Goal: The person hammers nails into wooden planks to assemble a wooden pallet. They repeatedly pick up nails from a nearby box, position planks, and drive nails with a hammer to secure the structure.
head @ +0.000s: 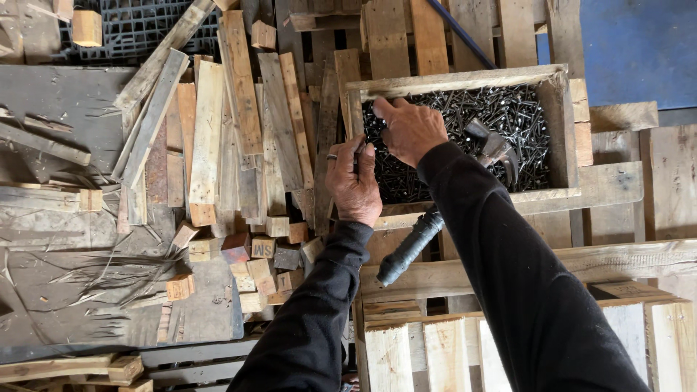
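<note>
Nearest, pale plank pallet (428, 352). Just below both hands, black-handled claw hammer (435, 218), propped on the shallow wooden box (559, 116). Left hand (353, 181) pinched on a few dark nails (359, 149); right hand (410, 129) curled into the dark loose nail heap (501, 109), its catch hidden. Left of the grip, scattered wood slats (218, 138), small blocks (254, 254). Beyond, more planks, cut off.

Pallet boards (450, 348) carry a wooden nail box (559, 116) and a hammer (435, 225)
</note>
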